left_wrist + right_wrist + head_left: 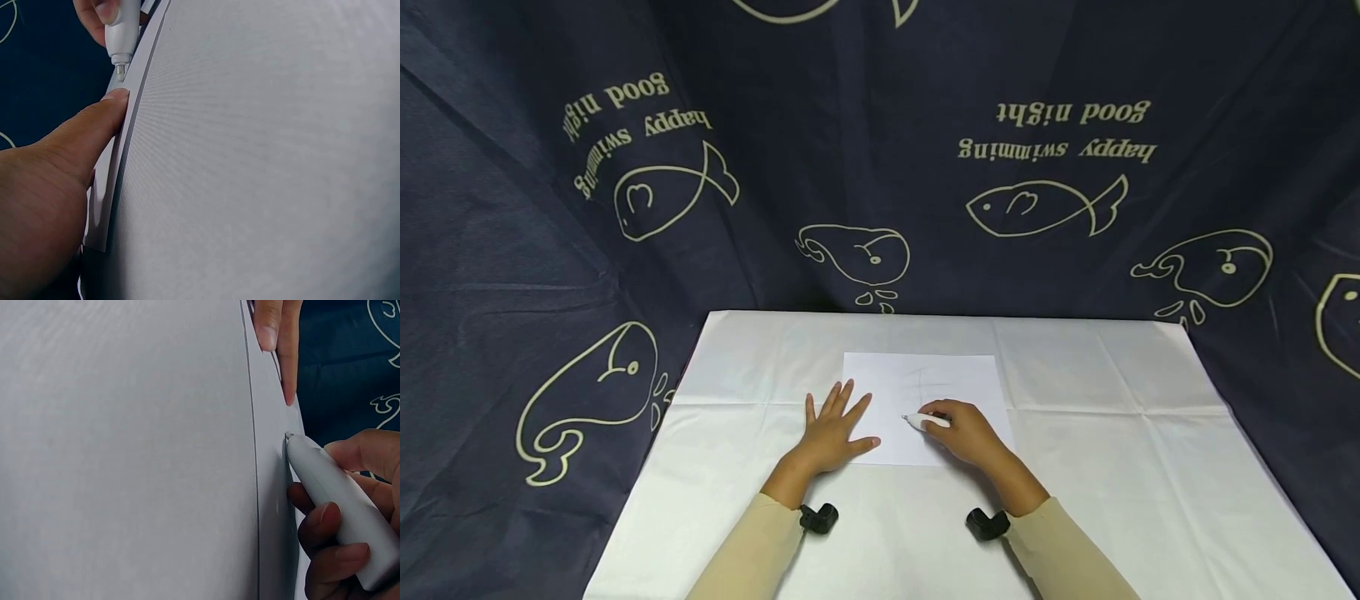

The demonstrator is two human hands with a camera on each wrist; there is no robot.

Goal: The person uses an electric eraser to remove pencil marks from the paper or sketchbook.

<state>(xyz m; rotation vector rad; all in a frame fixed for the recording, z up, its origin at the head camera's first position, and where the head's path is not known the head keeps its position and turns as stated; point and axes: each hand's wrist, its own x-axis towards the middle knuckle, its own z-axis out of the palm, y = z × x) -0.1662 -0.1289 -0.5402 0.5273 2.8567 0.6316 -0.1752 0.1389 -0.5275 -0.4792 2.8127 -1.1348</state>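
Observation:
A white sheet of paper (880, 371) lies on the cloth-covered table, with faint grey lines (921, 385) on its upper middle. Spread fingers of my left hand (831, 437) rest on the sheet's left part, the thumb pointing inward near the lower edge. My right hand (967, 432) grips a thick, white, pen-shaped electric eraser (340, 503), its fingers curled round the body. The tip points left and down, right at the paper just below the lines. In the left wrist view, the eraser (123, 31) shows a narrow collar and small pale tip, close beyond the left thumb (94, 128).
A creased white cloth (1090, 450) covers the table around the sheet. Behind and beside it hangs a dark blue curtain (850, 125) printed with fish, whales and lettering. Black wrist devices (818, 518) sit at both sleeve cuffs.

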